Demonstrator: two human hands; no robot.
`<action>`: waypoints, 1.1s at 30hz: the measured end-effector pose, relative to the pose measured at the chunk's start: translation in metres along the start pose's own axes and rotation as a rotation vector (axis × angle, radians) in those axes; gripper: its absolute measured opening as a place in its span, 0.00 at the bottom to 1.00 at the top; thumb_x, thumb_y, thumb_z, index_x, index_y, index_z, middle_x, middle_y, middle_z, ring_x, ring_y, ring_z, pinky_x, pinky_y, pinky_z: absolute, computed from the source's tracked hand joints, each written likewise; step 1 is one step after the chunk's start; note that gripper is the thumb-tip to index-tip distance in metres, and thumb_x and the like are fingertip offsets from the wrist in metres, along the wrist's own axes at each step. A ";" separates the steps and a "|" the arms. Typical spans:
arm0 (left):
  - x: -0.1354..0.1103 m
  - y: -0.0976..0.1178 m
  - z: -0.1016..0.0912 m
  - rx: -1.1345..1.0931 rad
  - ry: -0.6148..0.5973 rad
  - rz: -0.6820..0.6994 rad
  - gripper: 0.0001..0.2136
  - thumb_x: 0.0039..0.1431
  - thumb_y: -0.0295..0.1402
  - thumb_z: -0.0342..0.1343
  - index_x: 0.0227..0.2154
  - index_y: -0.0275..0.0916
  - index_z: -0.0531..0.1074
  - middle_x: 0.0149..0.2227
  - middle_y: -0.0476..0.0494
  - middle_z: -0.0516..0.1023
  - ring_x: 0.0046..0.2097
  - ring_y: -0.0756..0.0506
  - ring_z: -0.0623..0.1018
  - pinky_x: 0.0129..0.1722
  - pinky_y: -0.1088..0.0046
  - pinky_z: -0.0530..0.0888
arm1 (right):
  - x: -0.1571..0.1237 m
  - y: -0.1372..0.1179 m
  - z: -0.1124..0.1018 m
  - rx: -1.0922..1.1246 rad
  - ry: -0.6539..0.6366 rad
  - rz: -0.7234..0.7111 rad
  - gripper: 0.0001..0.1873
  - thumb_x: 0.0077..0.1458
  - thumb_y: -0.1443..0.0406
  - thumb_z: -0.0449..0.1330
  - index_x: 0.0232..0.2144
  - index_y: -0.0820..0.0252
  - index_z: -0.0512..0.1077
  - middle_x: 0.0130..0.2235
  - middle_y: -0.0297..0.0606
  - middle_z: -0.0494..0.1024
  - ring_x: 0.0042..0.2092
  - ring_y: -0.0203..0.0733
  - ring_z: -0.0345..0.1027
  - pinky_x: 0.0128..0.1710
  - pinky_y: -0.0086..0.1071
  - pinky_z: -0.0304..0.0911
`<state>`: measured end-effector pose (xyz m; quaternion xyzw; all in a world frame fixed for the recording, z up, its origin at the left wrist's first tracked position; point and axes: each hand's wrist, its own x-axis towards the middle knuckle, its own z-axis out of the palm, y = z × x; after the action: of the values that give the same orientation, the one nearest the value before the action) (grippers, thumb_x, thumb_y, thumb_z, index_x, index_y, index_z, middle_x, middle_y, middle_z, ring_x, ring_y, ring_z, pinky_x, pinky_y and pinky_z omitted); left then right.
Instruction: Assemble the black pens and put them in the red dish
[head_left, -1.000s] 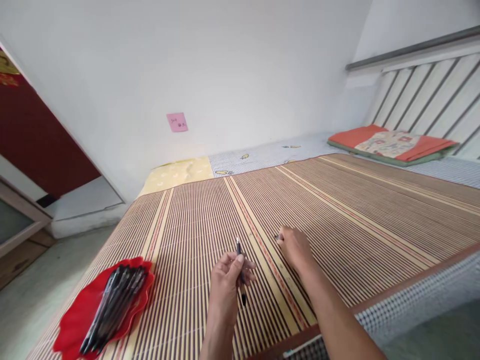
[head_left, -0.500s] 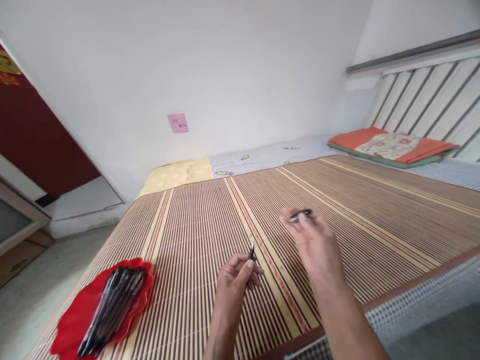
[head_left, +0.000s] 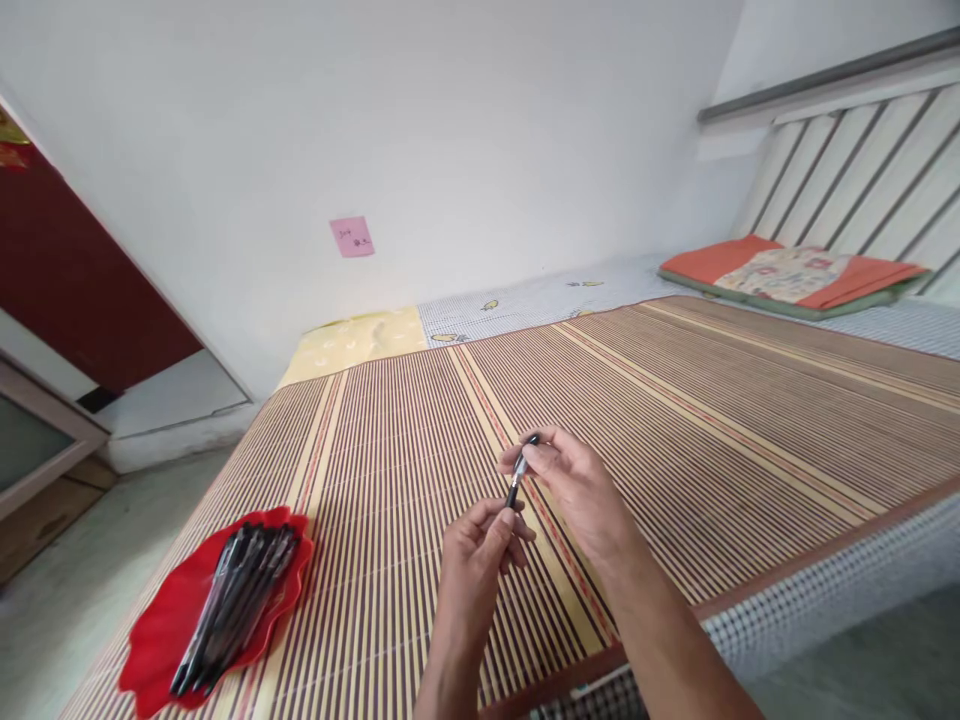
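Note:
My left hand [head_left: 484, 540] is closed around the lower body of a black pen [head_left: 513, 494], which points up and away from me. At the upper end, my right hand [head_left: 566, 475] pinches a clear and black pen cap [head_left: 523, 457]. The cap sits over the pen's tip, in line with the barrel; how far down it sits I cannot tell. Off to the left, several black pens [head_left: 236, 600] lie bundled side by side on a red scalloped plate [head_left: 161, 635].
A striped bamboo mat [head_left: 390, 450] covers the bed under my hands. Folded orange cloth [head_left: 750, 262] lies at the far right by a white slatted headboard [head_left: 862, 180]. A pink note [head_left: 352, 237] is stuck on the white wall.
My right hand has moved left and down with the cap, bringing it onto the pen's bare tip. My left hand has kept its hold, almost in place.

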<state>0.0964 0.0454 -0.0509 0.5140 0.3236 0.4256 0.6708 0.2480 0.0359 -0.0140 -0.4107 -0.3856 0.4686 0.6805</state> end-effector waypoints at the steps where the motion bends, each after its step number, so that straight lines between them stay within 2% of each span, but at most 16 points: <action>1: 0.000 0.000 0.000 -0.007 0.007 0.002 0.16 0.61 0.45 0.65 0.38 0.33 0.79 0.31 0.40 0.83 0.24 0.54 0.70 0.24 0.78 0.61 | 0.000 0.000 0.001 -0.020 -0.023 0.013 0.14 0.60 0.54 0.67 0.41 0.56 0.73 0.40 0.39 0.84 0.42 0.44 0.80 0.41 0.37 0.75; 7: -0.001 0.001 0.001 -0.075 0.015 0.000 0.17 0.60 0.44 0.66 0.39 0.36 0.72 0.31 0.41 0.84 0.22 0.54 0.68 0.23 0.78 0.59 | -0.002 -0.004 0.002 -0.170 -0.137 0.017 0.11 0.62 0.57 0.65 0.40 0.58 0.73 0.38 0.40 0.83 0.38 0.41 0.77 0.42 0.36 0.72; 11: -0.001 0.001 0.001 -0.119 0.002 0.001 0.18 0.59 0.44 0.67 0.40 0.38 0.68 0.32 0.40 0.85 0.22 0.54 0.68 0.23 0.79 0.59 | -0.002 -0.003 -0.001 -0.229 -0.194 0.033 0.10 0.61 0.57 0.65 0.39 0.58 0.75 0.39 0.38 0.82 0.41 0.41 0.76 0.42 0.35 0.71; 14: -0.001 0.000 0.001 -0.142 0.011 0.002 0.19 0.59 0.43 0.68 0.41 0.38 0.67 0.32 0.40 0.85 0.22 0.55 0.67 0.23 0.79 0.59 | -0.001 0.001 -0.001 -0.274 -0.194 0.021 0.09 0.61 0.58 0.65 0.37 0.58 0.76 0.36 0.34 0.79 0.40 0.38 0.73 0.43 0.33 0.68; 19: -0.004 -0.001 0.007 -0.175 0.050 0.023 0.18 0.59 0.44 0.67 0.40 0.37 0.67 0.31 0.40 0.85 0.22 0.55 0.66 0.23 0.78 0.58 | -0.002 0.006 -0.002 -0.226 -0.167 0.091 0.16 0.55 0.52 0.69 0.32 0.58 0.75 0.30 0.32 0.74 0.31 0.36 0.67 0.30 0.29 0.65; 24: -0.006 -0.002 0.017 -0.205 0.085 0.025 0.21 0.55 0.46 0.68 0.35 0.41 0.63 0.24 0.45 0.81 0.20 0.55 0.62 0.22 0.77 0.56 | -0.003 0.011 -0.003 -0.269 -0.168 0.157 0.20 0.51 0.49 0.71 0.32 0.58 0.75 0.29 0.34 0.74 0.30 0.37 0.68 0.24 0.27 0.64; 27: -0.006 -0.005 0.018 -0.233 0.135 0.038 0.21 0.55 0.47 0.67 0.33 0.42 0.61 0.21 0.49 0.78 0.19 0.55 0.62 0.21 0.77 0.55 | -0.002 0.017 -0.003 -0.323 -0.170 0.144 0.22 0.51 0.47 0.71 0.33 0.59 0.75 0.30 0.36 0.76 0.30 0.38 0.70 0.25 0.28 0.66; 30: -0.009 -0.006 0.015 -0.239 0.121 0.055 0.22 0.56 0.49 0.67 0.33 0.42 0.61 0.21 0.51 0.77 0.19 0.55 0.61 0.24 0.76 0.59 | -0.001 0.025 -0.003 -0.365 -0.166 0.121 0.23 0.49 0.47 0.73 0.32 0.59 0.76 0.32 0.38 0.78 0.33 0.40 0.73 0.30 0.29 0.70; 33: -0.011 -0.007 0.013 -0.221 0.123 0.079 0.22 0.56 0.50 0.67 0.32 0.42 0.61 0.21 0.52 0.75 0.19 0.55 0.61 0.27 0.74 0.63 | -0.002 0.032 -0.002 -0.343 -0.179 0.167 0.23 0.50 0.47 0.72 0.33 0.59 0.76 0.30 0.39 0.78 0.29 0.40 0.71 0.25 0.30 0.68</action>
<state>0.1043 0.0295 -0.0543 0.4222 0.2948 0.5156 0.6848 0.2393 0.0408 -0.0440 -0.5080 -0.4832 0.4853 0.5225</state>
